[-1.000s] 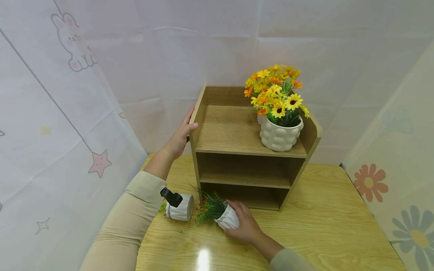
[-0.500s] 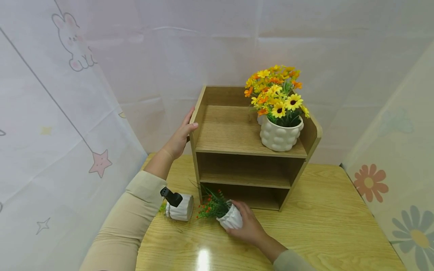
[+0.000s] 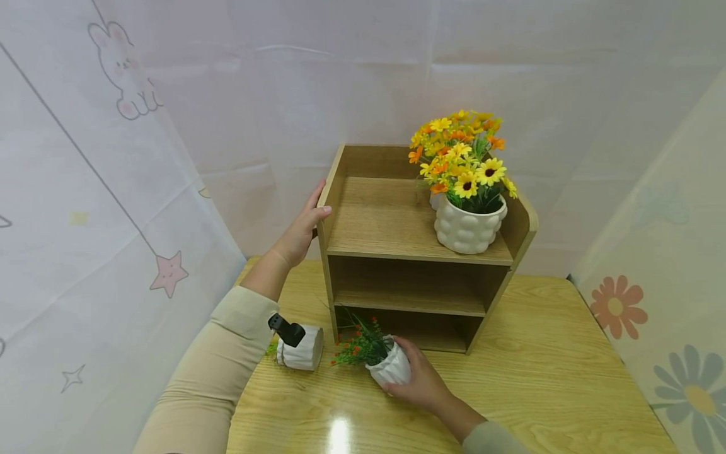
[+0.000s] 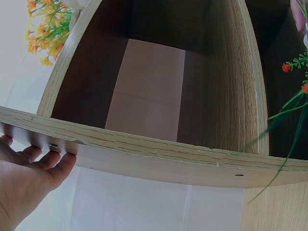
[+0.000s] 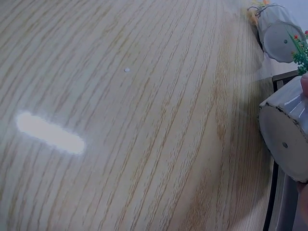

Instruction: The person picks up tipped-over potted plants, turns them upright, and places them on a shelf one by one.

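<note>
Far left: a lying pot (image 3: 306,354), white, is on its side on the table (image 3: 567,366), base turned to the right, its foliage partly hidden by a black wrist device (image 3: 289,331). It is not yet stood up.

Next, above it: the left hand (image 3: 298,236) is against the left side panel of the shelf unit (image 3: 380,214), fingers extended along the outer face, thumb at the front edge. It grips no pot; I judge that it steadies the unit.

Centre: the red-flowered pot (image 3: 391,369) is tilted, greenery to the left, before the lowest compartment. Contact with the table cannot be determined. The right hand (image 3: 420,379) holds it, fingers curled round the white wall.

Right: a cream pot (image 3: 471,228) with yellow blooms stands upright on the top board; a rear pot (image 3: 435,200), mostly hidden, is behind it.

Progress, in my judgement: two pots placed on the unit, one in hand, one untouched; roughly half done.
</note>
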`<state>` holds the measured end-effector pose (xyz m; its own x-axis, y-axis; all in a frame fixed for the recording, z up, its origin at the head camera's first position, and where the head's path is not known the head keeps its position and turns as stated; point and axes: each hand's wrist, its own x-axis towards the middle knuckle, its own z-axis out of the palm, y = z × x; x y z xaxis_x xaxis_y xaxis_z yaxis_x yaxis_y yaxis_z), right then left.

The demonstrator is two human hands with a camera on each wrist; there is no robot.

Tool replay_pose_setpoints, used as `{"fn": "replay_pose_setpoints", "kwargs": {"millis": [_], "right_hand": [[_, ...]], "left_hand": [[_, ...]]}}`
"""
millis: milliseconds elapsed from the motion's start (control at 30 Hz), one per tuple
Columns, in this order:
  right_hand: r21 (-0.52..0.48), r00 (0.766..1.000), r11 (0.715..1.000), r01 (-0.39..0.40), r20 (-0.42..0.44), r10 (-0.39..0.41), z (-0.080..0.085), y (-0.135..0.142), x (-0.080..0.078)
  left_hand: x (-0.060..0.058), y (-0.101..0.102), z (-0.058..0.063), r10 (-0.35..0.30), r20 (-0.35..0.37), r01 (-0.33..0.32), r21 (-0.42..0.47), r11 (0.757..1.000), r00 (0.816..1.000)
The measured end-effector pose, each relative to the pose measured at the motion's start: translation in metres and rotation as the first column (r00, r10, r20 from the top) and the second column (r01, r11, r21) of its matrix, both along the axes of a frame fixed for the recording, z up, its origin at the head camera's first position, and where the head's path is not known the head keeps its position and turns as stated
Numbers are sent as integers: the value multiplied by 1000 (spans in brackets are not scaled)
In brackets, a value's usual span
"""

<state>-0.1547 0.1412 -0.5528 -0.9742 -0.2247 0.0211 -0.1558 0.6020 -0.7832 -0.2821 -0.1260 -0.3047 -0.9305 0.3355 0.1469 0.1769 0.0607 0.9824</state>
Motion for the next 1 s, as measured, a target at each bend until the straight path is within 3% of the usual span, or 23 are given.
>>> {"fn": "replay_pose_setpoints", "kwargs": {"millis": [633,1000], "right_hand": [[-108,997,994,7,75,1,-2,14,2],[-187,995,981,54,95,-37,-4,18,5]], "left_hand": [[2,0,0,3,-1,-3,-5,1000,1000],[2,1,1,7,5,-7,3,1000,1000]]}}
